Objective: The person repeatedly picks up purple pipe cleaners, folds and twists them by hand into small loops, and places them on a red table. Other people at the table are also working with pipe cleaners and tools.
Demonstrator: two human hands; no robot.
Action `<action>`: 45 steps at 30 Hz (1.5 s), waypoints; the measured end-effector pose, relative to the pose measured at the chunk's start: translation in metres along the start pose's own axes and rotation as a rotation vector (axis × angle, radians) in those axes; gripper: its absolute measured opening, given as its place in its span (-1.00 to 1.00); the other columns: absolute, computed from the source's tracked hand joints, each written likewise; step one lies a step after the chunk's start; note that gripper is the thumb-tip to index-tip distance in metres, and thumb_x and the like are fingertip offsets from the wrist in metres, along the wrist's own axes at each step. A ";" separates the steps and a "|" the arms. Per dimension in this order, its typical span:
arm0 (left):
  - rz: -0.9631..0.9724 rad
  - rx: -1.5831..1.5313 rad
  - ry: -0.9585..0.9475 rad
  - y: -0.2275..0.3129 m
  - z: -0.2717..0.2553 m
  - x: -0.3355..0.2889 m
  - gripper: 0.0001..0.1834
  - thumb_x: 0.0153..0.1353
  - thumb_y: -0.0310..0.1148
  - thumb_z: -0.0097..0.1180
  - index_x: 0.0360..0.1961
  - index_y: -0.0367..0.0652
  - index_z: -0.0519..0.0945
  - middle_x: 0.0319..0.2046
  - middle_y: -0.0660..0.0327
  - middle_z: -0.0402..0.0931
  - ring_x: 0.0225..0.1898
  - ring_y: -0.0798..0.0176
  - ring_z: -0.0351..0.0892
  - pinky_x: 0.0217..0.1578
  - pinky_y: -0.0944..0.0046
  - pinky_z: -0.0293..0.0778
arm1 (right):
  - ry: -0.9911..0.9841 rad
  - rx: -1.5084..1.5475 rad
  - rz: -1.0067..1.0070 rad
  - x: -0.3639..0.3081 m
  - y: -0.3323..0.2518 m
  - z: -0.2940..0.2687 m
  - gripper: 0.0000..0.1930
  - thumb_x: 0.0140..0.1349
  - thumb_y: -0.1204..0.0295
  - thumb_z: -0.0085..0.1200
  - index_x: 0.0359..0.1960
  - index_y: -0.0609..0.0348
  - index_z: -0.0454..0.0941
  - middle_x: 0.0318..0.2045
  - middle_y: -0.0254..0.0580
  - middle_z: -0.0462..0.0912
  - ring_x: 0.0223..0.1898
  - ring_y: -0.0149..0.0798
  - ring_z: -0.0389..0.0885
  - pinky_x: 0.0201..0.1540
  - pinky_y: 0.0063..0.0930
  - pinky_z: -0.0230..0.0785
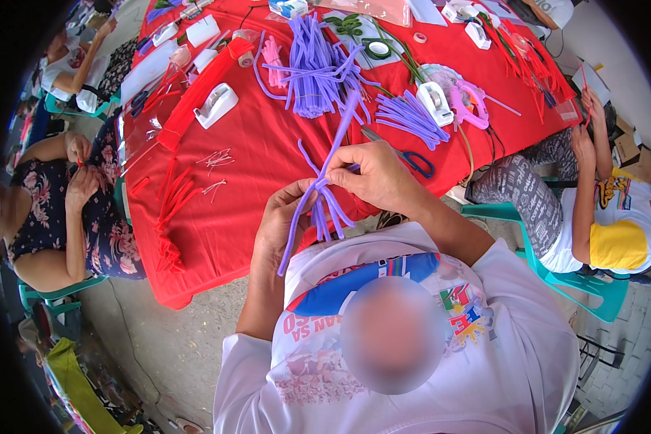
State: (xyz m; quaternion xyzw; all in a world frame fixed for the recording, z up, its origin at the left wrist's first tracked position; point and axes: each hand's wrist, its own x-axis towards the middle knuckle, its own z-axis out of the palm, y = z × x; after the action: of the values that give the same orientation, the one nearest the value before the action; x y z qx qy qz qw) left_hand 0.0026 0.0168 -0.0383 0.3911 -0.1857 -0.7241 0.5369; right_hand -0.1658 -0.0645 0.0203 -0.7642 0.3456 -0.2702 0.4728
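Note:
In front of my chest, at the table's near edge, I hold a bunch of purple pipe cleaners (320, 185). They meet at a twisted middle, with one thick length rising from it and several ends splaying downward. My left hand (283, 215) is closed round the bunch from the left, its fingertips near the joint. My right hand (372, 173) pinches the strands at the joint from the right. Just beyond my right hand lie scissors (417, 165) with dark blue handles. A big heap of loose purple pipe cleaners (312, 72) and a smaller pile (411, 117) lie farther off.
The red-covered table (224, 166) holds a white tape dispenser (215, 106), red pipe cleaners (202, 94), thin wires (217, 160), green tape (377, 48), another dispenser (435, 103) and a pink glue gun (470, 105). People sit left and right, one on a green chair (593, 293).

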 end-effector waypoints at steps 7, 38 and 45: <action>0.016 0.012 -0.005 -0.001 0.000 0.000 -0.84 0.21 -0.43 0.09 -0.21 -0.25 0.55 -0.37 0.28 0.54 -0.37 0.44 0.51 -0.33 0.36 0.49 | 0.018 -0.054 -0.010 0.001 0.003 0.001 -0.88 0.04 0.46 0.14 -0.48 0.29 0.57 -0.57 -0.05 0.61 -0.52 -0.16 0.62 -0.44 -0.39 0.40; 0.145 -0.138 -0.103 0.001 0.018 -0.009 -0.82 0.17 -0.51 0.11 -0.18 -0.23 0.50 -0.30 0.19 0.55 -0.29 0.37 0.58 -0.26 0.35 0.56 | 0.024 0.220 -0.372 -0.019 0.012 0.003 -0.83 0.04 0.60 0.19 -0.28 0.21 0.60 -0.41 -0.24 0.61 -0.37 -0.38 0.59 -0.34 -0.54 0.44; 0.303 0.162 0.048 -0.009 0.010 -0.005 -0.79 0.15 -0.52 0.14 -0.16 -0.23 0.54 -0.31 0.24 0.54 -0.24 0.41 0.52 -0.15 0.37 0.46 | 0.079 0.031 -0.472 -0.019 0.010 0.015 -0.80 -0.03 0.62 0.20 -0.32 0.19 0.60 -0.40 -0.21 0.58 -0.35 -0.26 0.60 -0.32 -0.49 0.46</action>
State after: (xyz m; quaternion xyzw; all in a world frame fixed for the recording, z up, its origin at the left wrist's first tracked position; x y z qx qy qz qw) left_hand -0.0101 0.0226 -0.0362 0.4175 -0.2874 -0.6081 0.6109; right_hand -0.1693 -0.0446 0.0035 -0.8054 0.1713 -0.4081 0.3942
